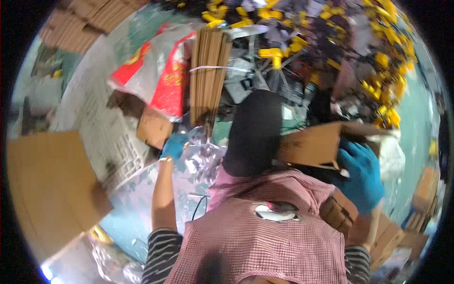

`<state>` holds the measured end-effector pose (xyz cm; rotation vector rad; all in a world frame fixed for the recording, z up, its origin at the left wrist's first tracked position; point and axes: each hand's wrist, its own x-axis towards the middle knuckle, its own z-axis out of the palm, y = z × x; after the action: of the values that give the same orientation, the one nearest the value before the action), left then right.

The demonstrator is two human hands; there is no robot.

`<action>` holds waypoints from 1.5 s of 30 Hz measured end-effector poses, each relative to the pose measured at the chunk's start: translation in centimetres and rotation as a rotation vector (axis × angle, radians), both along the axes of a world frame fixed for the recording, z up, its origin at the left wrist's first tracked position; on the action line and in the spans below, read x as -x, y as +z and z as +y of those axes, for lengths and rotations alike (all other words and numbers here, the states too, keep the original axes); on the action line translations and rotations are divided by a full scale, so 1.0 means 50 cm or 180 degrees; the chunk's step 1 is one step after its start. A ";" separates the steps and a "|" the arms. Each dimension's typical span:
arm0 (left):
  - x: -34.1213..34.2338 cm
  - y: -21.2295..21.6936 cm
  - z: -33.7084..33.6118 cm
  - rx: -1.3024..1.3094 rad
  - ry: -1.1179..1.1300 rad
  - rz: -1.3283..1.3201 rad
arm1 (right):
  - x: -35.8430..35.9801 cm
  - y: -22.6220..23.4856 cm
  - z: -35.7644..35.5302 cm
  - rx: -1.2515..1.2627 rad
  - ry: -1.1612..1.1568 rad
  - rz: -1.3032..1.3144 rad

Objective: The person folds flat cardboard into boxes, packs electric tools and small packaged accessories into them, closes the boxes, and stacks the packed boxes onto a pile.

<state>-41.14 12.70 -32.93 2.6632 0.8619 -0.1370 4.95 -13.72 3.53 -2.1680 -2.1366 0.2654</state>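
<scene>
Head view: the person's left hand [174, 146], in a blue glove, is closed on a crumpled clear plastic bag [204, 158] — the fingers pinch its upper left edge, and the rest of the bag hangs to the right of the hand and a little below it, shiny and creased. The right hand [362, 173], also in a blue glove, is clamped on the right end of a brown cardboard box [314, 144]; the fingers wrap over its lower right corner, so the box stretches to the left of that hand, tilted, its far end behind a dark rounded shape at the picture's middle.

Taking the cardboard box as landmark: well to its left and higher stands a strapped bundle of flat brown cardboard sheets [208, 71], on edge, bound by a pale band. Left of that bundle lies a clear sack with red and yellow printed panels [161, 71]. Below the sack, a small brown carton [153, 128] sits just above the left hand. Far left of the box a large flat cardboard sheet [49, 189] fills the edge of the picture, beside a white plastic crate [113, 142]. Above and to the right of the box spreads a heap of yellow plastic parts [373, 61] — mixed with grey pieces. Right against the box's right end is a white bag [392, 154].
</scene>
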 end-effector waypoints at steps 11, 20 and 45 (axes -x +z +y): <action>-0.482 0.733 -0.224 0.0227 -0.0130 -0.2621 | 0.027 -0.007 -0.112 -0.1489 -0.0228 0.0152; -0.632 0.691 -0.222 -0.0106 -0.1978 -0.2584 | 0.013 -0.031 -0.182 -0.2551 -0.0713 0.0837; -0.626 0.544 -0.213 0.2682 -0.0451 -0.4034 | 0.081 -0.100 -0.061 -0.2552 -0.0593 0.0800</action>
<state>-9.85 2.04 -5.73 1.4970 0.0991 0.8546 0.91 -16.76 -1.49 -1.7144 -1.5110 -0.2779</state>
